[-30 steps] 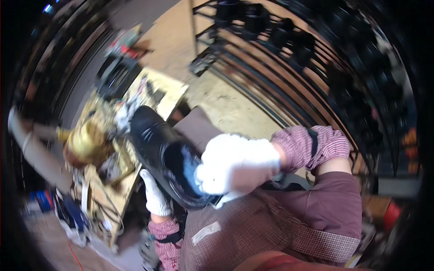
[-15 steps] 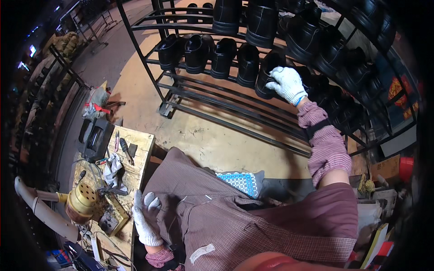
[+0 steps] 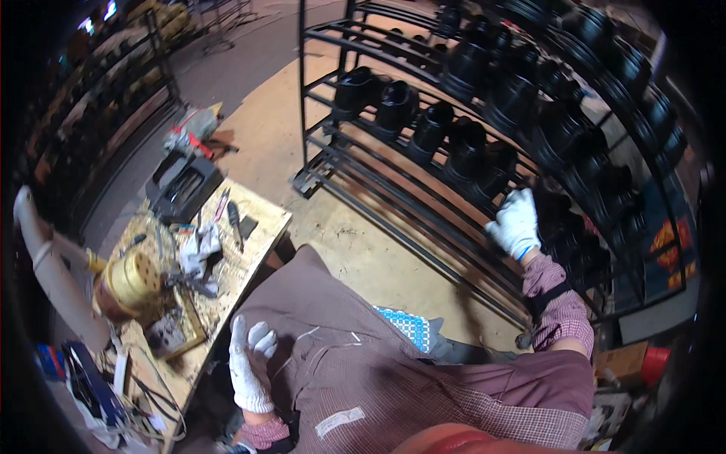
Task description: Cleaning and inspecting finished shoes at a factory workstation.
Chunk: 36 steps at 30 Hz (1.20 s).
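Note:
Several black shoes [image 3: 432,130] stand in a row on a lower tier of the black metal rack [image 3: 393,198]. My right hand [image 3: 517,224], in a white knit glove, is just below and right of the last shoe [image 3: 495,171] of that row. Its thumb stands apart from the fingers and no shoe shows in it; the fingertips are a little blurred against the dark shoes behind. Over my lap, beside the wooden bench, my left hand [image 3: 251,367], also gloved in white, is raised with its fingers apart and loosely bent, holding nothing.
On the wooden bench [image 3: 261,216] at left lie a grey-white rag [image 3: 200,250], a dark-handled tool [image 3: 236,224], a yellow perforated device [image 3: 130,284] and cables. A black plastic case [image 3: 181,188] sits at its far end. More shoes [image 3: 522,83] fill the upper tiers. A blue-white checked pad [image 3: 406,328] lies beyond my lap.
My right hand has come off the shoe at the end of the row and drawn back toward me. The view has shifted left, while my left hand keeps much the same pose.

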{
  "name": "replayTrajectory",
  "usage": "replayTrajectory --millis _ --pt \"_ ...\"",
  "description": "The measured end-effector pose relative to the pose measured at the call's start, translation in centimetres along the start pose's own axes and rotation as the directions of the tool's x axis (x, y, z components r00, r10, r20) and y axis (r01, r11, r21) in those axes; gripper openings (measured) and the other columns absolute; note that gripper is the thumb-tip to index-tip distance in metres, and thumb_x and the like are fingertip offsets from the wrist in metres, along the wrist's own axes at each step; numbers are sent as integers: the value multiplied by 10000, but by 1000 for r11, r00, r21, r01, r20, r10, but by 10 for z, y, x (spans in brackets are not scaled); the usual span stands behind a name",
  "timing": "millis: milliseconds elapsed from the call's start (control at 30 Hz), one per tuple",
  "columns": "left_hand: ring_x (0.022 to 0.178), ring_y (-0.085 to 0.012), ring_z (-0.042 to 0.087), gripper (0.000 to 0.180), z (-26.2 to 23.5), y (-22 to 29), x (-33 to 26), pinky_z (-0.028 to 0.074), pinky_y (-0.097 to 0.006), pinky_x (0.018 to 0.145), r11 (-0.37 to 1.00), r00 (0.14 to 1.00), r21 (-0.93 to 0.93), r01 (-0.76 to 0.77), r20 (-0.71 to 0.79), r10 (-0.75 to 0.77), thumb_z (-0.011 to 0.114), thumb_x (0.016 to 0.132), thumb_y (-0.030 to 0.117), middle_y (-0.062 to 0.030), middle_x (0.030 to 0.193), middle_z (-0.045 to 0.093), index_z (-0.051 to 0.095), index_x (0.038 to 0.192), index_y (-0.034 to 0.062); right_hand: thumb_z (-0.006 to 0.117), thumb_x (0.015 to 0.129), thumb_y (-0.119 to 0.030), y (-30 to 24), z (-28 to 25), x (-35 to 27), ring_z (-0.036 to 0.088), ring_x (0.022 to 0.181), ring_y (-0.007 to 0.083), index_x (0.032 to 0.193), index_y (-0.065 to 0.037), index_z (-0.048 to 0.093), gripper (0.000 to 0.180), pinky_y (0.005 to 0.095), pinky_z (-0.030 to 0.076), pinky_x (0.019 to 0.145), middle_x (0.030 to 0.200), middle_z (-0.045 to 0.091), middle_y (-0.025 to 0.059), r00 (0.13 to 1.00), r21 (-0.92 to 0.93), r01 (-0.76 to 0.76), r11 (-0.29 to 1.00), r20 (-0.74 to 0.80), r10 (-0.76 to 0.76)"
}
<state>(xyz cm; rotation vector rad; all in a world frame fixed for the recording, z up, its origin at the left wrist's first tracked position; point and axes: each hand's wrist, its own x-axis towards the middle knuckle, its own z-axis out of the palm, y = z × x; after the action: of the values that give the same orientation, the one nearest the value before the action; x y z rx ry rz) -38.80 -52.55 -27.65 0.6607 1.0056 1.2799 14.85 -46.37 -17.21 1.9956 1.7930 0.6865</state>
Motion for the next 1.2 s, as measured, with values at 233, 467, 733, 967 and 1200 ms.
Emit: replayTrajectory --millis 233,467,733,967,1200 --pt "1236 -262 593 792 -1 -1 -22 448 -392 1074 997 998 -38 -70 -3 70 543 1026 491 -198 1434 536 255 1595 22 799 809 -308 -122 -136 31 680 931 344 892 17 724 344 405 528 862 888 702 167 900 995 -78 63 98 -424" --pt "1483 -295 340 1214 3 3 -25 284 -451 1218 889 956 -355 -288 -155 248 414 793 912 -120 1650 277 107 1633 92 844 701 -312 -262 -208 13 621 1167 373 1012 -32 689 447 598 459 1054 1075 680 101 148 335 875 -350 -873 -464" --pt "1268 -288 549 914 -85 17 -21 428 -452 1131 713 757 -408 -570 -599 262 372 903 824 -88 1437 557 423 1523 155 690 883 -482 -305 -215 -1 512 1331 435 1376 -84 626 637 533 376 1133 1428 555 202 231 380 905 -192 -817 -528" --pt "1257 -276 556 869 -135 61 6 453 -447 1110 749 670 -229 -622 -650 358 387 937 785 -76 1433 562 443 1514 138 676 965 -387 -278 -134 13 512 1350 371 1403 -21 589 578 433 388 1128 1463 533 226 721 760 648 51 -590 -364" --pt "1303 -324 534 878 -175 56 20 440 -440 1136 660 770 -431 -615 -508 386 411 953 754 -173 1468 512 414 1518 83 643 984 -412 -271 -112 19 476 1387 380 1429 -33 569 589 443 369 1147 1498 496 236 798 816 559 147 -482 -360"
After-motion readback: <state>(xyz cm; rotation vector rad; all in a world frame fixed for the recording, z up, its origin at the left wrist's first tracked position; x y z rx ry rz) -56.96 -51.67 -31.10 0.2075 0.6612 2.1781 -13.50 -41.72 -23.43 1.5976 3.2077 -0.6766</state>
